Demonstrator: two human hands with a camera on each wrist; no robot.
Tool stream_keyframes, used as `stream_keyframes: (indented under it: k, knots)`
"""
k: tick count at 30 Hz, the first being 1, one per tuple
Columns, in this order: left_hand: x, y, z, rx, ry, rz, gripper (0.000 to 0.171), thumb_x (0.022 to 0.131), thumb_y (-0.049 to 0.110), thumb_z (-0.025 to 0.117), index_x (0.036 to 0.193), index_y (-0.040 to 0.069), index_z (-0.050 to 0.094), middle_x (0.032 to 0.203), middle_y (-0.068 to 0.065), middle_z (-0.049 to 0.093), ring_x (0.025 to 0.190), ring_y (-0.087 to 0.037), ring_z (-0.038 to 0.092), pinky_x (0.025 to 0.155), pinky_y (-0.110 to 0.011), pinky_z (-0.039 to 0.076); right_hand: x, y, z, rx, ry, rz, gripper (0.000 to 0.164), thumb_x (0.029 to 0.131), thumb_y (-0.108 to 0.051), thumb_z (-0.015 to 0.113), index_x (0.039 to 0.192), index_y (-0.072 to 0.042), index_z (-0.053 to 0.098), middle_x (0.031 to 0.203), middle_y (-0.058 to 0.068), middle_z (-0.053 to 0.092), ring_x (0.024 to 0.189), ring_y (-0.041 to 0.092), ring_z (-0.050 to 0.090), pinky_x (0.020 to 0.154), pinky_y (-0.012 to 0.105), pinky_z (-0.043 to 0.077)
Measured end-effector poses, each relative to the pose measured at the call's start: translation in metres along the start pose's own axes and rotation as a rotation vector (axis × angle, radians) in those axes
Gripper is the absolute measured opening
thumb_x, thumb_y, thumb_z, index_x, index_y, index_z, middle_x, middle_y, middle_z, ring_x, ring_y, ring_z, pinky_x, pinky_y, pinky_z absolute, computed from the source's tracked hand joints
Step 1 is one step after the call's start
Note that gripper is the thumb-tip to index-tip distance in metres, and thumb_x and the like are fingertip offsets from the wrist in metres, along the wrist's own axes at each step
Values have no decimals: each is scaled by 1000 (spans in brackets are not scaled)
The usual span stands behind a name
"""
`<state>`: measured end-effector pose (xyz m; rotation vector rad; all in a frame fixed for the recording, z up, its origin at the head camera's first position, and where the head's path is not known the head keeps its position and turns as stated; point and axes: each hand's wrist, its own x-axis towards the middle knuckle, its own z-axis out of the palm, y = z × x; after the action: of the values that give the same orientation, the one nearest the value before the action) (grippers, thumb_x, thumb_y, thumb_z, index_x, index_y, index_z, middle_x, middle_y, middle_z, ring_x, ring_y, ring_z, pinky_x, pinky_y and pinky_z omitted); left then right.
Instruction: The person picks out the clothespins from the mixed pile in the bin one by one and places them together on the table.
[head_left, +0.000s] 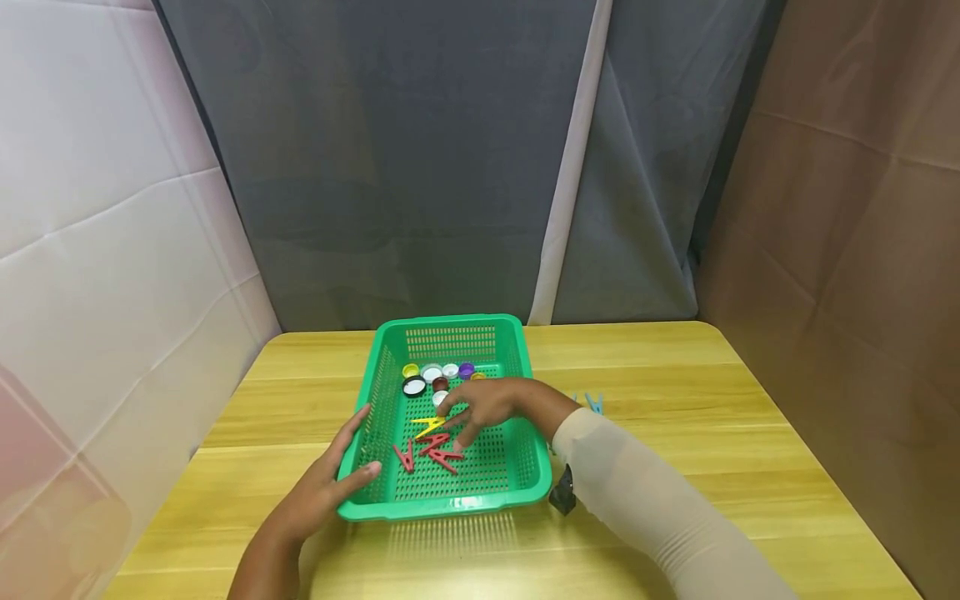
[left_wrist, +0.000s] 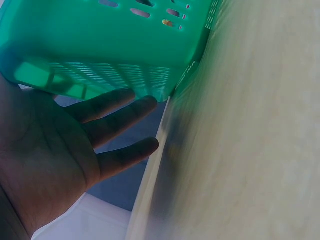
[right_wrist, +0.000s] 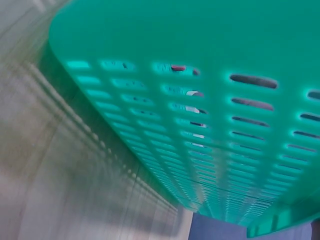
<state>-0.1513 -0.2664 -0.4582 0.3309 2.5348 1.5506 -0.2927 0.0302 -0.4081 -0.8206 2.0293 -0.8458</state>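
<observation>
A green plastic basket (head_left: 444, 505) with slotted walls sits on the wooden table. My left hand (head_left: 318, 496) rests at its near left corner, thumb over the rim. In the left wrist view its other fingers (left_wrist: 127, 156) stretch straight outside the wall. My right hand (head_left: 483, 402) reaches down into the basket with fingers spread, nothing visible between them. Near its fingertips lie a white bottle cap (head_left: 440, 398), a yellow clothespin (head_left: 430, 427) and several red clothespins (head_left: 445, 458). The basket's wall (right_wrist: 150, 40) fills the right wrist view and hides that hand.
Toward the basket's far end are more caps: a yellow one (head_left: 410, 370), a black-rimmed one (head_left: 414, 386) and a purple one (head_left: 467, 370). A light blue clothespin (head_left: 594, 403) lies on the table (head_left: 675, 400) beyond my right forearm. Grey curtains (head_left: 390, 167) hang behind.
</observation>
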Motion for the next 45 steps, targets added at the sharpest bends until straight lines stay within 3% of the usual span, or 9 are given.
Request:
stream_keyframes:
  k: [12,20,30,45]
  knots:
    - [-1,0,0,5,5,9,87,109,28,61,178,27,8,180,-30,13,157,-60,31,114,-78,37,2,2,1,-127,20,85,83,98,-18,84,167,-3,40,172,17,44,148,31,60,117,42,53]
    - [-1,-1,0,6,4,16,86,110,26,60,178,26,8,180,-30,12,156,-61,32,113,-76,40,7,4,3,-68,0,68,86,96,-10,85,169,-8,40,175,16,39,147,30,62,109,38,58]
    - [-1,1,1,0,4,17,86,110,26,60,178,25,8,180,-31,11,155,-60,35,112,-72,44,10,7,2,-53,-45,101,88,96,-9,84,170,-14,39,180,7,33,155,25,53,114,38,54]
    - [-1,0,1,-4,6,25,86,109,27,60,178,26,8,180,-31,13,153,-59,38,112,-73,43,9,9,2,13,20,63,83,96,-6,83,166,-4,40,175,15,38,149,31,60,114,41,54]
